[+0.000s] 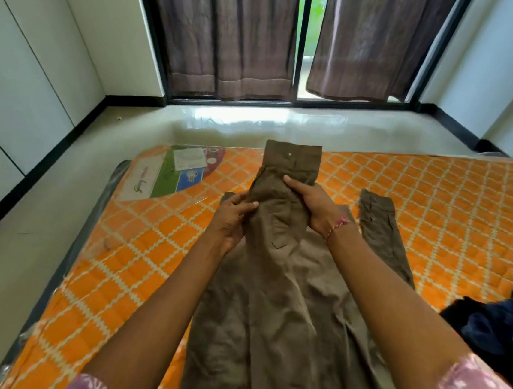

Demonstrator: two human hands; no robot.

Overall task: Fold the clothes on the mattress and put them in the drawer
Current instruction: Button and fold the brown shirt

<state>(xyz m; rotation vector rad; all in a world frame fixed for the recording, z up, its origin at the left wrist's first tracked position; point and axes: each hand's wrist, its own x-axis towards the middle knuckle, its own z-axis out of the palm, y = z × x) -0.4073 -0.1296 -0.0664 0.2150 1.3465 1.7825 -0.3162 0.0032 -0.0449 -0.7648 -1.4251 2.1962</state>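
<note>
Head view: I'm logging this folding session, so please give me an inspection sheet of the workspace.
Surface: orange patterned mattress in clear plastic wrap, lying on a pale glossy floor.
Job's things: brown trousers spread lengthwise; second brown garment to the right; dark blue clothes at the right edge.
Clutter: printed label on the mattress's far-left corner.
Hands: left hand and right hand both grip the trousers near the waistband.
Cables: nothing seen.
Surroundings: brown curtains over a window; no drawer seen.
</note>
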